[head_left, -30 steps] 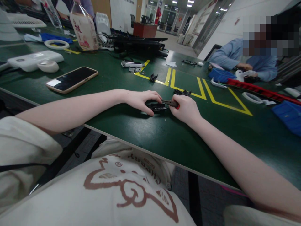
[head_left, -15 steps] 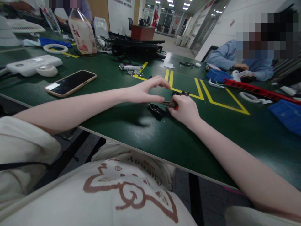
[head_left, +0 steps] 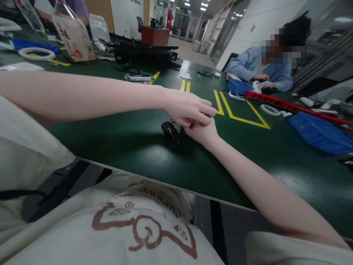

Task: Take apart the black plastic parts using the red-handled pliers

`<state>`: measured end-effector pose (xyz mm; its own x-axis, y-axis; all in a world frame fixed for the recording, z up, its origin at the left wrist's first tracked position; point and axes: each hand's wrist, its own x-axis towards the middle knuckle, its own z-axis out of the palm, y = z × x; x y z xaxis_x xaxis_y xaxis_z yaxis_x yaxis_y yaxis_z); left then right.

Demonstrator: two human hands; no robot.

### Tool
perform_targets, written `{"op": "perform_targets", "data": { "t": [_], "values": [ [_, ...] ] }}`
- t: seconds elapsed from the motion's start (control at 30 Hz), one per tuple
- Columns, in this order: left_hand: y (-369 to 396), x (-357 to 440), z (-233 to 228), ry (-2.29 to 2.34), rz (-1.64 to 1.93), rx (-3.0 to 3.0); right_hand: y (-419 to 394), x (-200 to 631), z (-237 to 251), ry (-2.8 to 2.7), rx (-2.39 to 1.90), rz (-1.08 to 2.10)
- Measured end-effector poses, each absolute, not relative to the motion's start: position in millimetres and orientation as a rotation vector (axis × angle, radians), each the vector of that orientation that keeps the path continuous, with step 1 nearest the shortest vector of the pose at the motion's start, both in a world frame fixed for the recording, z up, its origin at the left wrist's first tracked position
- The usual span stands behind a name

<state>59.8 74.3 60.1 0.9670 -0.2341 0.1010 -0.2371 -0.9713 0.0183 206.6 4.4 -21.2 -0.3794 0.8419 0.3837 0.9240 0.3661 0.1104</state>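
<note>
My left hand (head_left: 190, 108) lies over my right hand, its fingers bent across the knuckles; what its fingertips grip, if anything, is hidden. Beneath it my right hand (head_left: 202, 131) is closed around red-handled pliers, with only a speck of red showing between the hands. A small black plastic part (head_left: 169, 129) lies on the green table (head_left: 132, 143), just left of my right hand and apart from it.
Yellow tape lines (head_left: 245, 119) mark the table beyond my hands. A drink bottle (head_left: 74, 33), a tape roll (head_left: 36, 53) and black equipment (head_left: 143, 53) stand at back left. To the right are a blue bin (head_left: 322, 132) and a red strip (head_left: 292, 105); a person in blue sits behind.
My left hand has moved right, from open beside the pliers to bent over my right hand, covering the tool. The view has turned right; my left arm now hides the phone's place.
</note>
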Motion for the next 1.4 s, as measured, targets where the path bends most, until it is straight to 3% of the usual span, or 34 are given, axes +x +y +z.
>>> {"op": "perform_targets", "data": {
  "t": [0.43, 0.63, 0.8, 1.07, 1.4],
  "values": [
    [114.1, 41.1, 62.8, -0.038, 0.155, 3.001, -16.7, 207.2, -8.4, -2.374, -1.575, -0.501],
    [124.5, -21.1, 32.2, 0.395, 0.547, 2.823, -21.9, 213.7, -6.3, -2.266, -1.578, -0.321],
    [103.1, -34.9, 8.6, 0.384, 0.381, 2.671, -21.5, 217.8, -5.4, -2.227, -1.567, -0.148],
    [78.7, -36.7, 16.9, 0.387, 0.109, 2.632, -26.9, 223.9, -4.0, -2.235, -1.527, -0.067],
    [62.7, -21.6, 2.8, 0.369, 0.221, 2.611, -24.7, 225.9, -6.0, -2.257, -1.474, -0.124]
  ]
}}
